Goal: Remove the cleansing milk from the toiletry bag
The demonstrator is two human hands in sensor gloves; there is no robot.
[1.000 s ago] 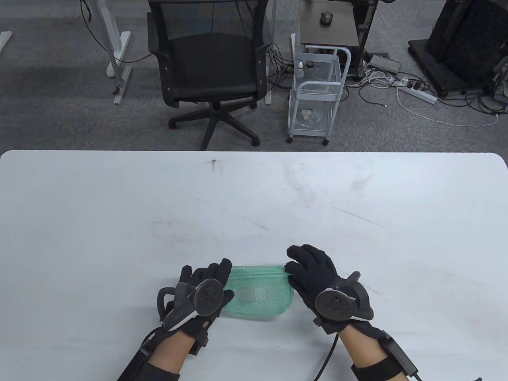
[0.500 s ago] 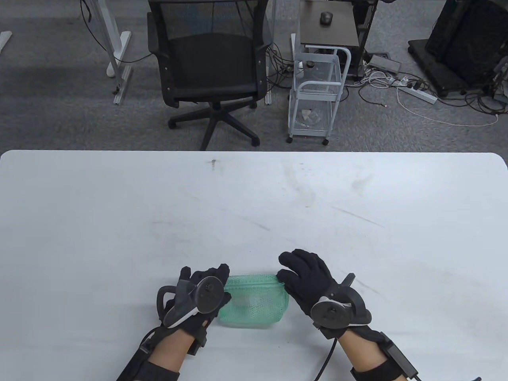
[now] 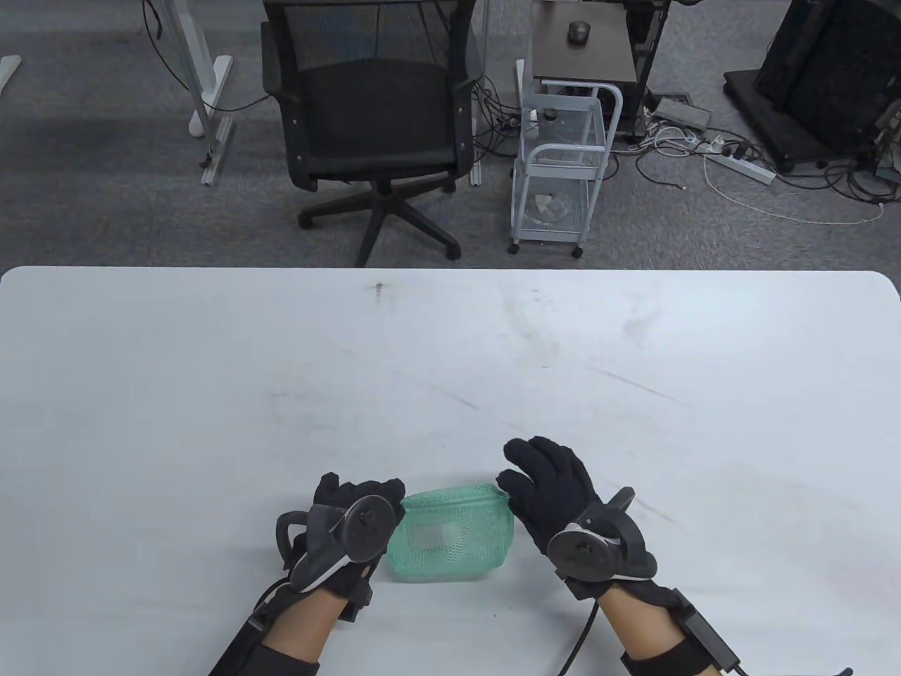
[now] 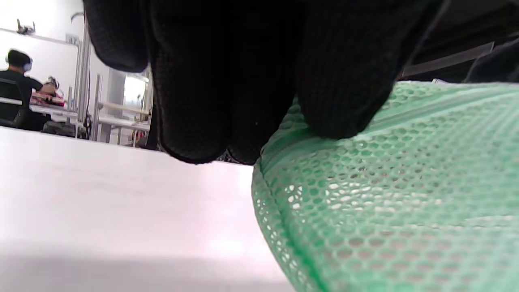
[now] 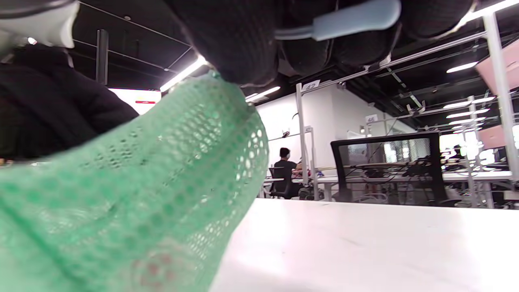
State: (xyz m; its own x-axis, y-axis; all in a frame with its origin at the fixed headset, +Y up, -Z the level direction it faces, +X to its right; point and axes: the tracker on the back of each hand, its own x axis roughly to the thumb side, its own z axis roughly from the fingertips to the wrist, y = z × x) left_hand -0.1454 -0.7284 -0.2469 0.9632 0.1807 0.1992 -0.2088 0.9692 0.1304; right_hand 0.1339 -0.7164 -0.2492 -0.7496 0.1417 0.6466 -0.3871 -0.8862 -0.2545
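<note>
A green mesh toiletry bag (image 3: 450, 539) stands near the table's front edge, between my hands. A pale item (image 3: 431, 536) shows faintly through the mesh; I cannot tell what it is. My left hand (image 3: 393, 493) grips the bag's upper left end; in the left wrist view its fingertips (image 4: 340, 101) press on the mesh (image 4: 405, 194) by the zipper line. My right hand (image 3: 510, 486) is at the bag's upper right corner. In the right wrist view its fingers (image 5: 235, 44) pinch a light blue zipper pull (image 5: 352, 18) above the mesh (image 5: 142, 182).
The white table (image 3: 450, 366) stretches bare beyond the bag. Past its far edge stand a black office chair (image 3: 373, 120) and a white wire cart (image 3: 563, 162) on the carpet. Cables lie on the floor at the back right.
Both hands and the bag shifted slightly left and toward the front edge. The bag's top has bunched up and looks narrower. The holds on both ends stay the same.
</note>
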